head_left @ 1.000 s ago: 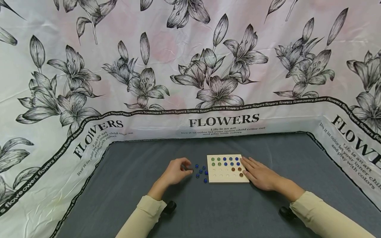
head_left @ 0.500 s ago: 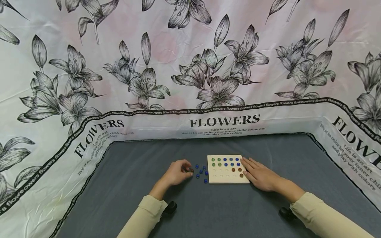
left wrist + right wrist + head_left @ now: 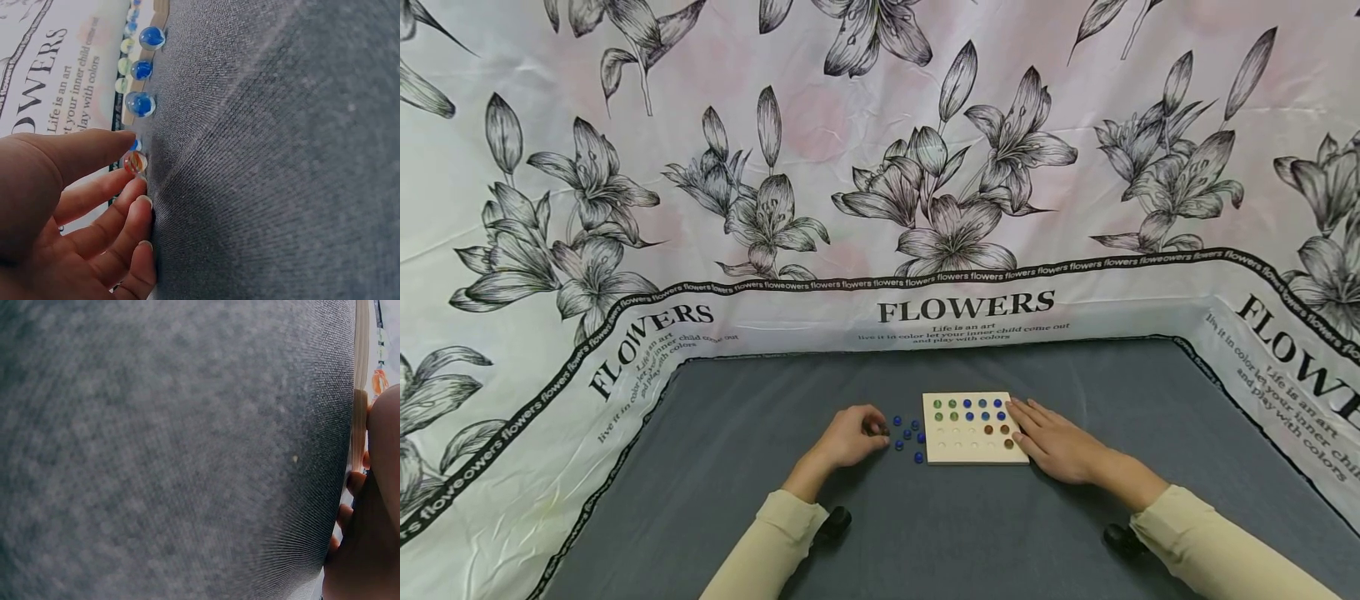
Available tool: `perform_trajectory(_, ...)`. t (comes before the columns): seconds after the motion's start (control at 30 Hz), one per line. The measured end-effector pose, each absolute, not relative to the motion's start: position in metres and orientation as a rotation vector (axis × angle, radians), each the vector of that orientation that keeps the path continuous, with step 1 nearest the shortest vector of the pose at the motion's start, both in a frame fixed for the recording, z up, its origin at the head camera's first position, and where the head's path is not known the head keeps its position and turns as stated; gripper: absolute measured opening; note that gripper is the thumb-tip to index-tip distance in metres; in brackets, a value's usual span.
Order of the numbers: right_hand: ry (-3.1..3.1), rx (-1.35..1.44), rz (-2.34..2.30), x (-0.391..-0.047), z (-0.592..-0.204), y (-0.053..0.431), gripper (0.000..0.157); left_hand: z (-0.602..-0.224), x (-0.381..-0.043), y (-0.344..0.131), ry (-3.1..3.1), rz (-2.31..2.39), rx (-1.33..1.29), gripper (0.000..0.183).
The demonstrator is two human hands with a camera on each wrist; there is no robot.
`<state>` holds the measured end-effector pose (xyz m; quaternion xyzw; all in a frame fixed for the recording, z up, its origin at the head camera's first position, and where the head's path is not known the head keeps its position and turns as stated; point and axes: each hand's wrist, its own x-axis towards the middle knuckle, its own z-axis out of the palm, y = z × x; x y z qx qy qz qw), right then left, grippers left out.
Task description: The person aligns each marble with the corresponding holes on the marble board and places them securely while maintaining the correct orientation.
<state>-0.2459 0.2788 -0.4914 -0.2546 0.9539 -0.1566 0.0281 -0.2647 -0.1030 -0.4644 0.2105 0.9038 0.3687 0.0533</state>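
Note:
In the head view my left hand is low over the cloth, left of several loose blue marbles. The left wrist view shows its thumb and fingers curled about a clear marble with red and orange swirls, pinched between thumb tip and fingertips. A pale wooden board with rows of round hollows lies to the right of the loose marbles. Green marbles, blue ones and brown-looking ones sit in its hollows. My right hand lies with straight fingers along the board's right edge.
Dark grey cloth covers the table. Behind and at both sides hangs a white sheet printed with flowers and lettering. Black wrist-worn pieces show under both sleeves.
My left thumb and fingers have drawn slightly closer together around the swirled marble. The right hand and the board stay put; the head view has shifted slightly.

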Motion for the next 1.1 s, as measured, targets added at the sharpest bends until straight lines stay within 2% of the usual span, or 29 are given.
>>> perform_trajectory(1.1, 2.935, -0.78, -0.492, -0.2464, -0.4901, 0.2783, 0.061, -0.4642, -0.2694, -0.0944, 2.82, 1.039, 0.483, 0.007)
